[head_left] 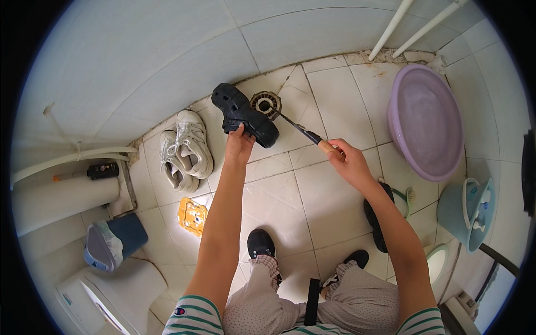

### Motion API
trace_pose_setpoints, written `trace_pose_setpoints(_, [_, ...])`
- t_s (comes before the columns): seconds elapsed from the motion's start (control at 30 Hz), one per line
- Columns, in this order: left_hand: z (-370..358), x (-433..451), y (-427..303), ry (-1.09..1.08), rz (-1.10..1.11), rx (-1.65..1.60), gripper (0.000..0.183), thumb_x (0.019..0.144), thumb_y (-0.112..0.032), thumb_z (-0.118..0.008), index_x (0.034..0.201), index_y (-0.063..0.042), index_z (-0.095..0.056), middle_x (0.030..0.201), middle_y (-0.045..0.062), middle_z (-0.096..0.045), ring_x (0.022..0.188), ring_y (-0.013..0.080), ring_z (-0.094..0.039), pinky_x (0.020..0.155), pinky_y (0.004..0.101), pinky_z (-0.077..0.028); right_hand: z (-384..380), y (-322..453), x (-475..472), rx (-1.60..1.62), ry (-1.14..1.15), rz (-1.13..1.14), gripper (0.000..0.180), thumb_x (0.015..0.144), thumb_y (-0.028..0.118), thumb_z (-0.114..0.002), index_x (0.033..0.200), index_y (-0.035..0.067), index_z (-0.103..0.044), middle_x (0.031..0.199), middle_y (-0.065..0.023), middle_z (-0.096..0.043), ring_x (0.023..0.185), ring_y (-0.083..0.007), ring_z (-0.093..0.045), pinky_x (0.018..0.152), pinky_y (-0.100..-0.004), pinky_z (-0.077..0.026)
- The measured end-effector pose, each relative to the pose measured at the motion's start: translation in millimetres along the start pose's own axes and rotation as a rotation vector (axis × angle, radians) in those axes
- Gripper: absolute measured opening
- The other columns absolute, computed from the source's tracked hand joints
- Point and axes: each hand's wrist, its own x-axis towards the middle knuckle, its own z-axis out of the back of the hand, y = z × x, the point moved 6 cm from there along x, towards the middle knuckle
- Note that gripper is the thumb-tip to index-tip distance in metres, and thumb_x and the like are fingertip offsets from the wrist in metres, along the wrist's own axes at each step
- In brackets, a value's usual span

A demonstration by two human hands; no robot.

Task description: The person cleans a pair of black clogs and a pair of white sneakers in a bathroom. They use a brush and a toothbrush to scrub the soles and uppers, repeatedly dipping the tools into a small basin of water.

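My left hand grips a black clog near its heel strap, thumb on top. The clog is tilted over the tiles beside a round floor drain and partly overlaps the drain's left edge in view. Around the drain's dark central hole runs a pale slotted ring. In my right hand is a long thin tool with a wooden handle and a dark shaft. The shaft points up-left, and its tip appears at the drain ring; whether it touches cannot be told.
White lace-up shoes stand left of the clog. An orange bear-patterned item lies nearer. To the right are a purple basin, a blue bucket holding bottles, a dark shoe and a green-handled brush. A bin stands left.
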Motion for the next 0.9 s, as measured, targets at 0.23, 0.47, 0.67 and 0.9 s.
trace_pose_setpoints(0.23, [-0.6, -1.7, -1.2, -0.047, 0.031, 0.005, 0.023, 0.091, -0.016, -0.048, 0.112, -0.008, -0.048, 0.110, 0.006, -0.055, 0.103, 0.0223, -0.051, 0.093, 0.0434, -0.039, -6.7, 6.1, 6.5, 0.068, 0.041, -0.029, 0.026, 0.083, 0.015, -0.055, 0.106, 0.003, -0.059, 0.064, -0.0044, -0.055, 0.056, -0.0117, -0.049, 0.054, -0.0269, -0.041])
trace_pose_setpoints(0.47, [2.0, -3.5, 3.7, -0.234, 0.051, -0.057, 0.036, 0.084, -0.020, -0.062, 0.116, -0.014, -0.047, 0.113, 0.004, -0.053, 0.106, 0.0227, -0.049, 0.094, 0.0457, -0.037, -7.0, 23.4, 11.0, -0.045, 0.049, -0.029, 0.028, 0.081, 0.018, -0.056, 0.106, 0.004, -0.060, 0.065, -0.0071, -0.059, 0.054, -0.0169, -0.053, 0.053, -0.0296, -0.042])
trace_pose_setpoints(0.67, [12.6, 7.1, 3.4, -0.188, 0.037, -0.043, 0.032, 0.086, -0.016, -0.061, 0.114, -0.019, -0.048, 0.110, 0.000, -0.056, 0.103, 0.0209, -0.052, 0.091, 0.0456, -0.040, 2.8, 51.7, 14.6, -0.192, 0.042, 0.062, 0.030, 0.078, 0.018, -0.058, 0.105, 0.006, -0.061, 0.067, -0.0087, -0.061, 0.056, -0.0218, -0.055, 0.055, -0.0315, -0.043])
trace_pose_setpoints(0.9, [2.5, 4.2, 6.6, -0.191, 0.032, -0.053, 0.028, 0.087, -0.017, -0.059, 0.113, -0.013, -0.051, 0.111, 0.004, -0.055, 0.103, 0.0215, -0.052, 0.093, 0.0428, -0.040, 6.0, 72.1, 26.9, -0.256, 0.082, -0.023, 0.028, 0.079, 0.012, -0.059, 0.106, 0.004, -0.061, 0.061, -0.0039, -0.054, 0.053, -0.0123, -0.048, 0.052, -0.0268, -0.039])
